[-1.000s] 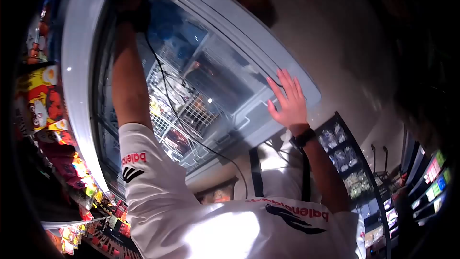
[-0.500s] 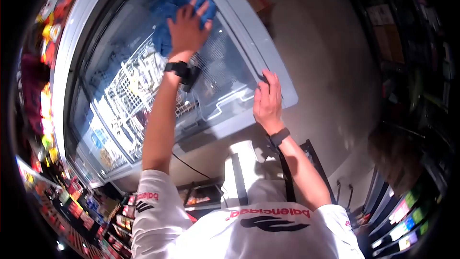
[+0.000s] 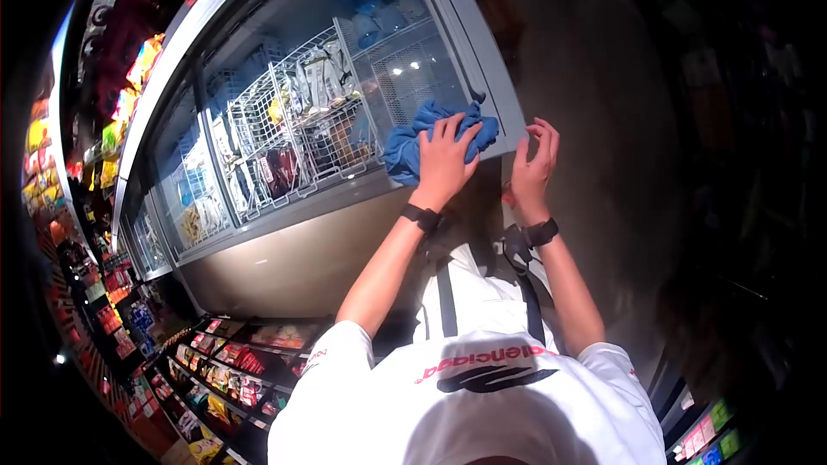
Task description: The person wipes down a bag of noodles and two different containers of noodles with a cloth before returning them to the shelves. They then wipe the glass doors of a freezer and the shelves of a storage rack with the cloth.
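Observation:
A crumpled blue cloth (image 3: 401,153) lies on the near right corner of the chest freezer's glass lid (image 3: 435,77). My left hand (image 3: 446,159) is on top of it, fingers bent over the folds and gripping it. Just right of the freezer's corner, my right hand (image 3: 534,168) hangs in the air with nothing in it. Its fingers are apart and slightly curled. A small dark handle (image 3: 475,96) sits on the lid's right edge, just beyond the cloth.
Under the glass stand white wire baskets (image 3: 293,120) with packaged goods. Shelves of snack packets (image 3: 233,370) line the lower left, and bright packages (image 3: 142,65) stand along the freezer's far left side. Grey floor (image 3: 594,120) lies to the right.
My left hand has drawn the blue cloth from the far part of the glass to the near right corner. My right hand has left the freezer's edge and moved right.

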Demonstrator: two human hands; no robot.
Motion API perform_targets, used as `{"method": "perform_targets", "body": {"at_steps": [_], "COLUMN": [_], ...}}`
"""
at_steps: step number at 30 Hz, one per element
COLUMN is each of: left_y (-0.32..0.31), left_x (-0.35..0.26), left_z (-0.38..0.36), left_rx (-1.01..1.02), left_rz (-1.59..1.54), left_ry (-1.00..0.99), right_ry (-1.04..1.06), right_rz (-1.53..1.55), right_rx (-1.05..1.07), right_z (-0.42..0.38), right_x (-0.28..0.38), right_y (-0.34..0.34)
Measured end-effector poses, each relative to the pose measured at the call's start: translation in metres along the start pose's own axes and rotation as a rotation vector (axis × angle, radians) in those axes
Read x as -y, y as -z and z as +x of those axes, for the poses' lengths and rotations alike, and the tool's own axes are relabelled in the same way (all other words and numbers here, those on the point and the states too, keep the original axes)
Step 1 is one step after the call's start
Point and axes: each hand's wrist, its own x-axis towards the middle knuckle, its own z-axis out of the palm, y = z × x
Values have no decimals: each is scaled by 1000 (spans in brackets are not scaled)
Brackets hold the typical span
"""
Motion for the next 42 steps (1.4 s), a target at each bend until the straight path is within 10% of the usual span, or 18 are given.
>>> {"method": "perform_targets", "body": {"at_steps": [8,12,20,35,42], "left_y": [44,12,18,-11,1], "left_x": [-22,10,56,259,278], "left_z": [56,86,130,424,513], "left_rx": [-197,175,263,-250,-165], "left_rz": [-125,20,15,93,362], "left_ry": [-133,-395,-648,-459,-233], "right_ry": [8,9,98,-61,-60], "right_rz": [-57,-109,-534,-619,-637], "right_rx": [-20,-14,-75,54,66], "right_z": [12,14,16,19,24], "right_x": [-4,-10,-14,-7,-4], "right_y": [-12,-41,-65,-62,-61]}}
